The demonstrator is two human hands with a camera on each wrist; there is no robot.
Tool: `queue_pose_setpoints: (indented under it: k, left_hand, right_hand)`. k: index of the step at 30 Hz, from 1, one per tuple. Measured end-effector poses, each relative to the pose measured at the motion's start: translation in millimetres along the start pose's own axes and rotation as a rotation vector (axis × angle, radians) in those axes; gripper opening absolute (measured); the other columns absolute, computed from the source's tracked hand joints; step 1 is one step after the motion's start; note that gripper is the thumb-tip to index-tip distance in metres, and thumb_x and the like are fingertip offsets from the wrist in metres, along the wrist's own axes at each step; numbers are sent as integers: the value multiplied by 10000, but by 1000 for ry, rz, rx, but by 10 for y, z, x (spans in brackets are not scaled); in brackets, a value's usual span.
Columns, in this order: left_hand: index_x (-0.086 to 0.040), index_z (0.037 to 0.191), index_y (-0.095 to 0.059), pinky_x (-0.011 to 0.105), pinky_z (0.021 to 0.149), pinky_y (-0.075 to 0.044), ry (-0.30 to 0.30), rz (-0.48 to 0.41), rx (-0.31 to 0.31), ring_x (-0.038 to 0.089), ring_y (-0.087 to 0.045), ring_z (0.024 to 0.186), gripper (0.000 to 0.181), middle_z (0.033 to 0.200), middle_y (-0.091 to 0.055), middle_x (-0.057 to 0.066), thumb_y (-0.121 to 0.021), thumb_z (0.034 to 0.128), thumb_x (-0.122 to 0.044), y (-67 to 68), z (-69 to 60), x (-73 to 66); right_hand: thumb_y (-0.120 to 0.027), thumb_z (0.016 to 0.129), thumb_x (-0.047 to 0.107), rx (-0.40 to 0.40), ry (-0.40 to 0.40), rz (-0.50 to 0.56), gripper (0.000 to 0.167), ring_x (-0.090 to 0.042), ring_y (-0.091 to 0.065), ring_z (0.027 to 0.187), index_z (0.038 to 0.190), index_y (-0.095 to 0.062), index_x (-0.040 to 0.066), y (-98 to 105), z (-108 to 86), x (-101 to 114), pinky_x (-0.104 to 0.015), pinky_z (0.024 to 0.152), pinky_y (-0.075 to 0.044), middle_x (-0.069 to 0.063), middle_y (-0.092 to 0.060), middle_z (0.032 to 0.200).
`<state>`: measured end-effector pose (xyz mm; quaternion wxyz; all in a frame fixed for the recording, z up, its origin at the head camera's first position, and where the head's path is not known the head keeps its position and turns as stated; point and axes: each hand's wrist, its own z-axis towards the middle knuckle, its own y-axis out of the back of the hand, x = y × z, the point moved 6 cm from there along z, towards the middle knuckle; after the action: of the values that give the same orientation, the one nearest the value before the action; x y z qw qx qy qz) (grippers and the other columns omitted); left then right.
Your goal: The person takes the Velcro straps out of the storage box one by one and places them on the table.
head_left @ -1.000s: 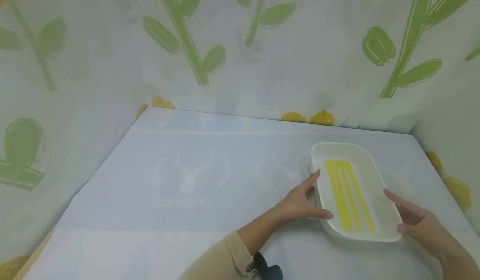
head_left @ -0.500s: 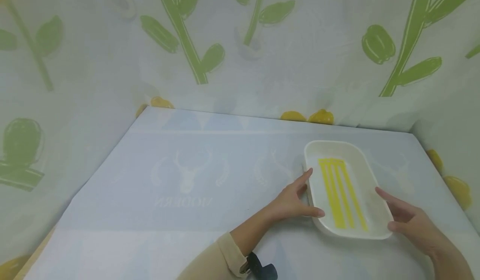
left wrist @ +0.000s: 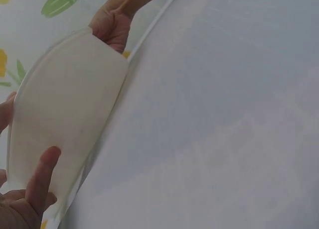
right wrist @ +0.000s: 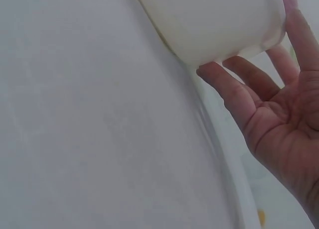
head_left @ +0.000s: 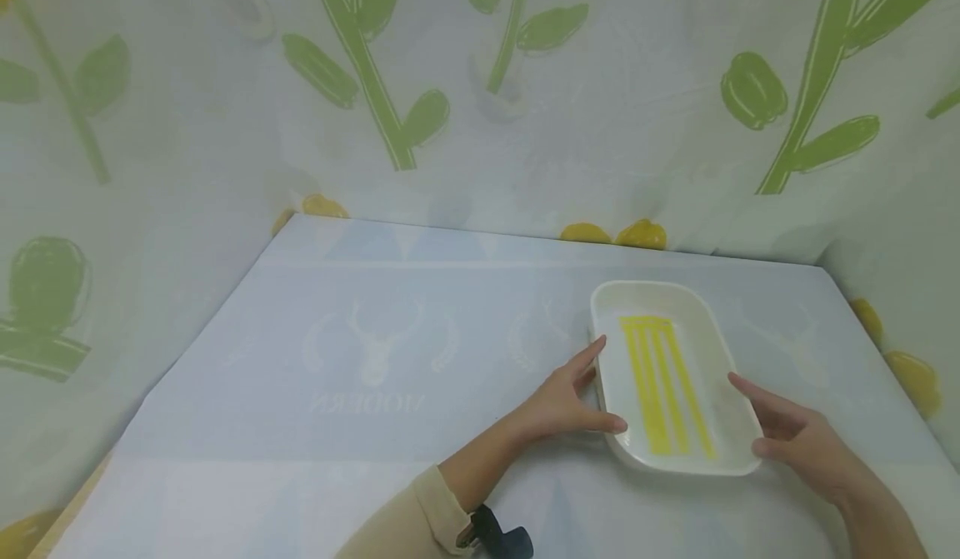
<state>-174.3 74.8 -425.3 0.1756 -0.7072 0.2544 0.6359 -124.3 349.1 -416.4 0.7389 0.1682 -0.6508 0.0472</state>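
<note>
A white shallow rectangular tray (head_left: 712,376) with rounded corners is held over the right part of the table. Yellow stripes (head_left: 652,401), joined at the far end, lie flat on its floor; whether they are printed or loose I cannot tell. My left hand (head_left: 562,401) grips the left side, thumb on the near rim. The right hand (head_left: 802,442) holds the opposite side near the front corner. In the left wrist view the tray's pale underside (left wrist: 70,99) shows, with left fingers against it. The right wrist view has right fingertips (right wrist: 207,69) under the tray's edge.
A pale blue-and-white table covering (head_left: 375,426) with faint deer-head prints spreads beneath. Green-and-yellow patterned cloth walls (head_left: 600,126) rise along the back and both sides. A black strapped device (head_left: 502,534) sits at the left wrist.
Both hands have carried the tray a short way to the left, keeping their grip on its two sides. The yellow stripes have moved along with it.
</note>
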Motion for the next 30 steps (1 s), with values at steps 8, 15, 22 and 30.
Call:
queue_pose_setpoints:
  k: [8,15,22,30]
  left_hand:
    - [-347,1500,-208,316,1074,-339,-7,-22,40,213,-241,1420,1010,1553,-169,-138,-815,725,-123,121,-45,-2]
    - [-329,1505,-199,332,1080,-336,-13,-9,58,208,-251,1417,1011,1563,-161,-104,-811,728,-117,227,-83,23]
    - [-306,1510,-198,348,1091,-319,-19,-30,54,189,-267,1412,1019,1569,-170,-55,-808,723,-93,314,-124,37]
    - [-309,1509,-208,353,1084,-334,14,-41,44,169,-276,1411,1026,1562,-200,-67,-814,715,-74,394,-180,55]
  right_hand:
    - [-638,793,-154,40,6,53,705,18,-578,1092,1404,-465,151,-119,37,24,-126,831,-473,205,-526,1334]
    - [-629,815,-135,55,-19,68,686,-16,-612,1055,1403,-471,179,-223,71,40,-161,807,-501,206,-536,1319]
    - [-653,812,-99,58,-17,88,665,-15,-608,1063,1394,-482,173,-318,125,71,-178,803,-513,211,-536,1318]
    - [-671,804,-88,7,-52,43,659,7,-605,1051,1383,-498,174,-409,157,64,-157,803,-504,241,-543,1286]
